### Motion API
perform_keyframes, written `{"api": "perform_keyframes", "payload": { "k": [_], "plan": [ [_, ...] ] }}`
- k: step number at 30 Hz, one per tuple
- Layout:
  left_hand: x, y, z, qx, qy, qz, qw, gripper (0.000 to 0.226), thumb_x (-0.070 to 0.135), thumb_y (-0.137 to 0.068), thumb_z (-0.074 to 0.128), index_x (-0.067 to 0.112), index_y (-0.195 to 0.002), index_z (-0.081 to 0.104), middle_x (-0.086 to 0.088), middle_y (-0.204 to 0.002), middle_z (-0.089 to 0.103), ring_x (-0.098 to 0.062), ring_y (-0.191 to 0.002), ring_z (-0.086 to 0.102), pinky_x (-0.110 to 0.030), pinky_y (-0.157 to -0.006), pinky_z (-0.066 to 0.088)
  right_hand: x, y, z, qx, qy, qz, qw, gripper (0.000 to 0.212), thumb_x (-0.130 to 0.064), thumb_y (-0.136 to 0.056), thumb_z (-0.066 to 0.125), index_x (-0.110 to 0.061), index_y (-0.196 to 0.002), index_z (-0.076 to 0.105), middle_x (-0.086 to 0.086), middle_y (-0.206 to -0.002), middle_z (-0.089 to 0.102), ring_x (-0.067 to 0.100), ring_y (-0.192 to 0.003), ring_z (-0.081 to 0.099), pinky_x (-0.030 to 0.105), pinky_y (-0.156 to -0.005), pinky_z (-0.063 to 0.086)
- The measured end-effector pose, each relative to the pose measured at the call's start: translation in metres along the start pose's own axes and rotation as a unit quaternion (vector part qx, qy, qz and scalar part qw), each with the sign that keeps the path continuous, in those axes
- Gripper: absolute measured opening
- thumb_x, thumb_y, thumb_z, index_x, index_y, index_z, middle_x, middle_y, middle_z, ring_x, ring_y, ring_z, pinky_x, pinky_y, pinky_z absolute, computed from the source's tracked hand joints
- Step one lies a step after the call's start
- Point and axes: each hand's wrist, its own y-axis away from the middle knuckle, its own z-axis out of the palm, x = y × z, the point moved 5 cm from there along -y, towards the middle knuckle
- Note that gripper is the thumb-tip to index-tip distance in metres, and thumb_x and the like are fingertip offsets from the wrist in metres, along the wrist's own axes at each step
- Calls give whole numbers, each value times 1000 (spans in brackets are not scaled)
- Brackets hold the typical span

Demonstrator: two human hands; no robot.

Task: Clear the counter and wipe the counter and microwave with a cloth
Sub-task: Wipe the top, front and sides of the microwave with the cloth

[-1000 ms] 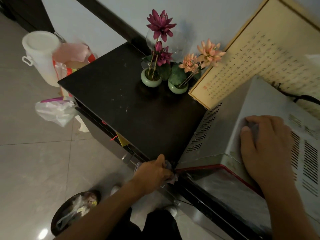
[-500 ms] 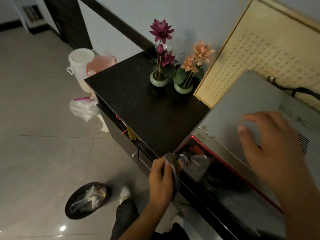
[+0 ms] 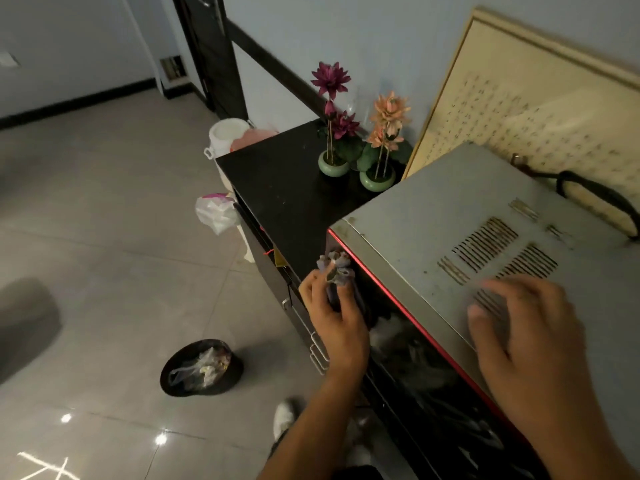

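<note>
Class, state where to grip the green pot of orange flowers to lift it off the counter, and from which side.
Round the squat green pot, from the dark counter at its front-left, I'd judge: the stems are thin, and the microwave and framed scroll crowd its right.

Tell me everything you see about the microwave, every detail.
The microwave has a grey, stained metal top with vent slots, a red strip along the front edge and a dark glossy door. It stands on the black counter beside two flowerpots. The left hand holds a crumpled cloth at its front corner; the right hand spreads above the vents.
</note>
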Motion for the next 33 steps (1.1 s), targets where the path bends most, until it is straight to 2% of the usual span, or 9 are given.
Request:
{"api": "perform_keyframes", "payload": {
  "k": [5, 9, 12, 18, 20, 23, 27, 31, 33],
  "plan": [
    [-64, -11, -13, 13, -75, -74, 994, 27, 30, -100, 57, 57, -96, 57, 3, -108, 59, -15, -104, 58, -34, -94, 51, 0, 2, 6, 5, 33, -21, 999, 39, -36, -89, 53, -11, -117, 63, 12, -123, 50, 35, -105, 51, 53, -88, 44],
    [-125, -18, -26, -7, -137, -178, 974, 11, 36, -101, 54, 33, -94, 63, -1, -101, 65, -17, -93, 63, -50, -90, 56, 0, 5, 10, 10, 73, -37, 997, 42, -37, -90, 52, -10, -121, 62, 14, -122, 51, 36, -107, 51, 52, -87, 43],
    [-145, -12, -30, -25, -137, -243, 960, 12, 37, -102, 53, 30, -98, 63, 5, -97, 67, -12, -90, 65, -49, -91, 57, 0, 5, 12, 2, 85, -36, 996, 44, -40, -92, 48, -11, -123, 61, 14, -124, 51, 36, -110, 50, 53, -89, 42],
    [-134, -16, -29, -29, -76, -241, 967, 12, 46, -97, 57, 39, -90, 64, 7, -96, 70, -10, -92, 68, -48, -89, 59, -3, 4, 13, 25, 95, -54, 994, 42, -39, -92, 47, -9, -118, 63, 12, -119, 52, 34, -107, 47, 53, -85, 41],
    [-108, -18, -28, -30, -69, -183, 980, 20, 56, -92, 55, 40, -95, 66, 6, -101, 68, -10, -96, 66, -43, -88, 59, -3, 2, 14, 24, 102, -51, 993, 43, -40, -93, 47, -9, -118, 63, 13, -119, 52, 35, -106, 47, 53, -84, 41],
    [-41, -20, -20, -48, -47, -28, 997, 29, 50, -91, 57, 24, -98, 69, -3, -99, 58, -5, -90, 56, -16, -79, 51, -2, 0, 15, 21, 105, -41, 993, 44, -41, -93, 46, -9, -119, 63, 13, -119, 51, 36, -105, 47, 54, -84, 42],
    [-10, -18, -13, -51, -30, 68, 996, 25, 31, -92, 64, 8, -98, 71, -2, -94, 51, -3, -85, 49, -11, -72, 45, -1, -1, 15, 14, 111, -42, 993, 44, -41, -93, 45, -10, -120, 62, 12, -120, 51, 35, -107, 47, 54, -85, 42],
    [-75, -5, -23, -66, -100, -36, 992, 18, 26, -96, 63, 8, -98, 67, -1, -95, 51, 5, -83, 51, -17, -72, 44, 1, -1, 16, 15, 107, -40, 993, 42, -40, -93, 48, -10, -119, 62, 11, -121, 53, 34, -107, 47, 52, -86, 42],
    [-121, 10, -30, -91, -143, -150, 974, 26, 47, -95, 59, 22, -96, 64, -2, -95, 56, 0, -84, 57, -32, -74, 51, 2, -1, 16, 15, 108, -40, 993, 41, -39, -93, 49, -11, -120, 62, 10, -121, 53, 33, -108, 47, 52, -87, 42]
  ]
}}
